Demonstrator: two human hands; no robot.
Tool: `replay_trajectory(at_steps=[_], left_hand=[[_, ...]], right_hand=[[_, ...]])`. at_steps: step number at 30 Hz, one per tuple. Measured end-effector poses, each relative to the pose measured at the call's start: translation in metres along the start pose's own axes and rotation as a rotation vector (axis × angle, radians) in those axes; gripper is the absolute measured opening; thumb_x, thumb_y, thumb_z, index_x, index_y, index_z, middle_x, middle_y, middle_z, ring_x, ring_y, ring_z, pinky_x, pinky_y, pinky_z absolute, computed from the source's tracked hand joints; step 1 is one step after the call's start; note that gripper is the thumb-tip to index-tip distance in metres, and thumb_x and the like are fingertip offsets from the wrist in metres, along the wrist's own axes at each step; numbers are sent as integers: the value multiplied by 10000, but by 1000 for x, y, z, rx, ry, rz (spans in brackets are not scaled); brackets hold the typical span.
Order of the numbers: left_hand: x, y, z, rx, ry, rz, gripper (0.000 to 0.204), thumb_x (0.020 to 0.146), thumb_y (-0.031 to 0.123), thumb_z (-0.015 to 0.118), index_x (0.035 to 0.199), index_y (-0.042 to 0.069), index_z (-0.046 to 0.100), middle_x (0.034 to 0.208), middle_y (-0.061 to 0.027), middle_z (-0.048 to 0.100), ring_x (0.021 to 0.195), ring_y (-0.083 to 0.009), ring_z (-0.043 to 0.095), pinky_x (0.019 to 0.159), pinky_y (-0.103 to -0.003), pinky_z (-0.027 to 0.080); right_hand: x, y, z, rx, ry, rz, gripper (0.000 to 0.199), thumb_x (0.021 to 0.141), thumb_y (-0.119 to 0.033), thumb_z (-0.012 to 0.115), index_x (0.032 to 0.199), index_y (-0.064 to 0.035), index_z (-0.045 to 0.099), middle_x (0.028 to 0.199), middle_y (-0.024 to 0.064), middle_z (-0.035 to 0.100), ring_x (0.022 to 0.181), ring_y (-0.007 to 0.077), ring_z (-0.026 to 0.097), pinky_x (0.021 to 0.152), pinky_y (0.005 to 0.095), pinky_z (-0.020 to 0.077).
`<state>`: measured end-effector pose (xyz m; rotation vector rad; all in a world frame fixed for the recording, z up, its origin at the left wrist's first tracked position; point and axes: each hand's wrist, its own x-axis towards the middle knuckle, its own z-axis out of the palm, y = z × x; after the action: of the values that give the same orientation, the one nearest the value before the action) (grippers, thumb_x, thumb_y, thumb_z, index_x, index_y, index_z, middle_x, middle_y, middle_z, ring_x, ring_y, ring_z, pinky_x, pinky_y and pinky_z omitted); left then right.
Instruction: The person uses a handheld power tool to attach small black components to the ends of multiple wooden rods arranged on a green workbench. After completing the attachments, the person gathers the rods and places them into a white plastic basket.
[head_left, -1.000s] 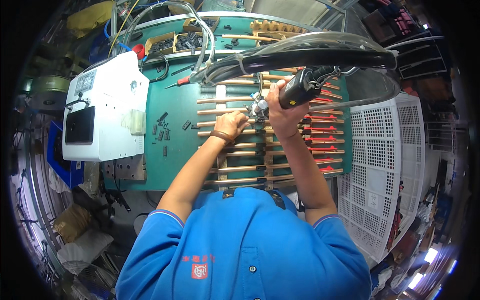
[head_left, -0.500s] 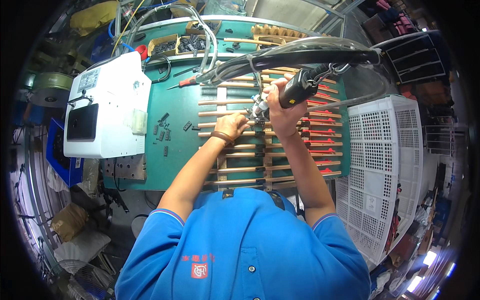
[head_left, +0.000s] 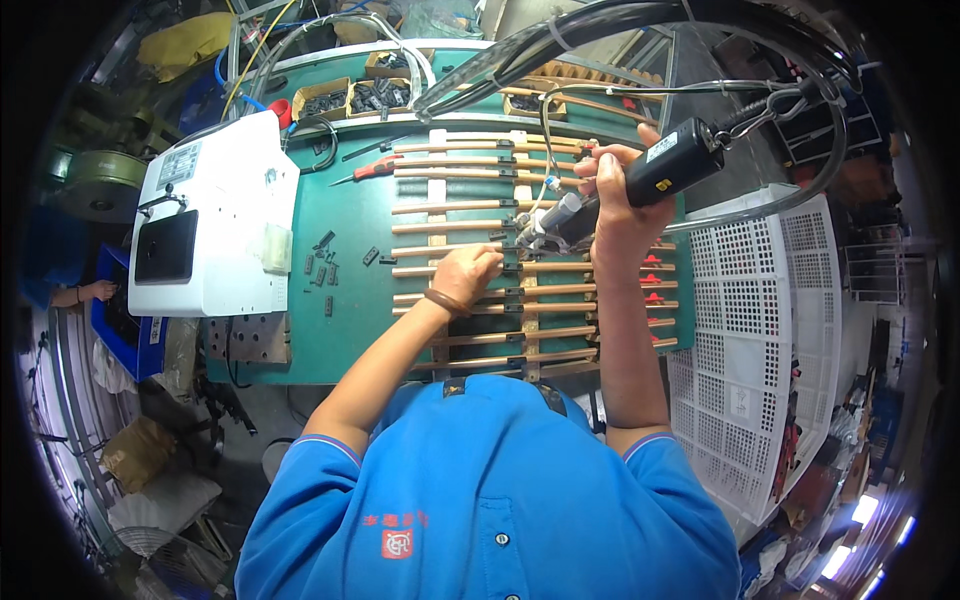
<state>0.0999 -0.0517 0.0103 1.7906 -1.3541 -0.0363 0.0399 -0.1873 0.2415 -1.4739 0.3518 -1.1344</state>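
Note:
My right hand [head_left: 622, 215] is wrapped round a black power screwdriver [head_left: 672, 168], which leans with its metal nose [head_left: 545, 222] down to the left. That nose is over the black fittings at the middle of the wooden rods [head_left: 450, 209]; whether it touches one I cannot make out. My left hand [head_left: 468, 276] is closed with its fingertips on a wooden rod, just left of a black fitting [head_left: 513, 267]. Several such rods lie side by side across pale support strips [head_left: 437, 190], and red pieces [head_left: 653, 280] show at their right ends.
A white machine [head_left: 215, 220] stands left on the green table [head_left: 350, 325], near loose black parts [head_left: 322, 268] and a red-handled screwdriver [head_left: 366, 169]. Cardboard boxes [head_left: 380, 97] sit behind; a thick hose [head_left: 640, 18] arches overhead. A white crate [head_left: 745, 320] stands right. Another person's hand [head_left: 98, 291] is far left.
My right hand has moved right with the power screwdriver, which now leans farther over. My left hand has shifted slightly toward me. Another person's hand has come into view at far left.

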Motion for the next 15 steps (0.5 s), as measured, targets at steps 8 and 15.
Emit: replay_trajectory(at_steps=[8,15], left_hand=[[1,4,27,-83,-127,-383,200,770,232,710,939,135,664,914,-84,645,828,-305,635,717,-409,515],[-4,-10,34,-26,-179,-242,176,789,218,685,927,123,631,1039,-118,615,881,-333,627,738,-424,519]], right_hand=[[-10,17,-8,21,-15,29,323,835,41,567,1131,17,441,828,109,626,698,145,632,595,249,501],[-14,16,2,38,48,51,328,835,33,592,1127,29,445,799,89,617,639,126,587,590,259,492]])
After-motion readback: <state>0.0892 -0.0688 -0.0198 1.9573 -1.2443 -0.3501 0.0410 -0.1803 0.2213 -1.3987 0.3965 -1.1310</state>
